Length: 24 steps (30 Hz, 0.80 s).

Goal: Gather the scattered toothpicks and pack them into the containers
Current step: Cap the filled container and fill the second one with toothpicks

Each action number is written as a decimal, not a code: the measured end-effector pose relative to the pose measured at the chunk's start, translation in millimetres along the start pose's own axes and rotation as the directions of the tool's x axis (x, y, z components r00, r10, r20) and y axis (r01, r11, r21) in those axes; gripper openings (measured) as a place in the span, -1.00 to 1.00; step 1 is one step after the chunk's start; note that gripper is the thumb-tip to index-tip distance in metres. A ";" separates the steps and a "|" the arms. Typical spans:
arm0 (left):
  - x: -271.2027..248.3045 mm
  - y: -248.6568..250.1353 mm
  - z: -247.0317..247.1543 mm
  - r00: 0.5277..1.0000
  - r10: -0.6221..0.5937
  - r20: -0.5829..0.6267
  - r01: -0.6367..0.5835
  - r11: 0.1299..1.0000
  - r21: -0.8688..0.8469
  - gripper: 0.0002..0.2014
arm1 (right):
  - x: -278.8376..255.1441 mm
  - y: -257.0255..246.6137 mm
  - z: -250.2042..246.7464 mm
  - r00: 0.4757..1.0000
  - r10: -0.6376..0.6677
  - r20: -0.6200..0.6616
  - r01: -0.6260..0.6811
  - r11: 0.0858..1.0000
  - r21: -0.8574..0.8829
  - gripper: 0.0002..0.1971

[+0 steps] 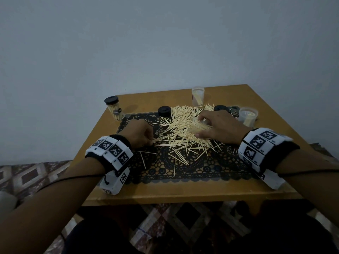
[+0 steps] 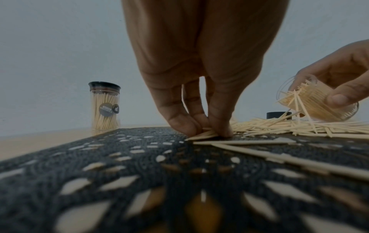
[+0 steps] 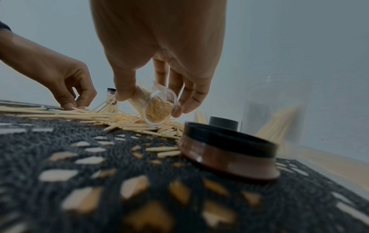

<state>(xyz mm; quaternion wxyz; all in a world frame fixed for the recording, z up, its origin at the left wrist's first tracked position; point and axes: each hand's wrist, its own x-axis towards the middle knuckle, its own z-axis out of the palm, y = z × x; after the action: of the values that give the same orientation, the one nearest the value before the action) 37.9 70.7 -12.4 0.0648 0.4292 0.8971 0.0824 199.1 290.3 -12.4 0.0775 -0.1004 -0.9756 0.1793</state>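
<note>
A heap of pale wooden toothpicks (image 1: pixel 183 129) (image 3: pixel 83 115) lies scattered on a black lace mat (image 1: pixel 165 167). My left hand (image 1: pixel 141 133) (image 2: pixel 207 130) pinches a small bunch of toothpicks (image 2: pixel 201 136) at the heap's left edge, fingertips on the mat. My right hand (image 1: pixel 218 128) (image 3: pixel 151 100) grips a clear container (image 2: pixel 317 102) (image 3: pixel 157 110), tipped on its side over the heap and packed with toothpicks, its mouth facing left.
A capped full jar (image 1: pixel 114 110) (image 2: pixel 104 105) stands at the back left. Two open clear containers (image 1: pixel 198 96) (image 1: pixel 248 116) with some toothpicks stand at the back right. Black lids (image 1: pixel 164 111) (image 3: pixel 229 149) lie on the mat. The wooden table (image 1: pixel 183 191) meets a wall.
</note>
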 end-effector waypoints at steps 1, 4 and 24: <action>0.0 0.1 0.0 1.000 0.003 -0.005 -0.003 1.000 0.004 -0.94 | -0.1 0.0 0.0 1.000 -0.001 0.002 0.001 1.000 0.003 -0.44; 0.3 1.5 0.7 1.000 0.026 -0.015 -0.025 0.998 0.055 -0.96 | -0.1 -0.2 0.3 1.000 -0.005 0.005 0.005 1.000 0.001 -0.44; 5.2 3.9 12.4 0.997 0.078 0.003 -0.077 0.983 0.166 -0.84 | 2.1 5.7 2.5 0.999 -0.025 -0.033 0.025 1.000 0.005 -0.47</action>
<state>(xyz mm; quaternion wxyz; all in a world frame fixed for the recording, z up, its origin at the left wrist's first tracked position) 39.9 78.3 -24.0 0.0239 0.4675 0.8836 0.0109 197.6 295.2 -16.6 0.0960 -0.0909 -0.9749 0.1793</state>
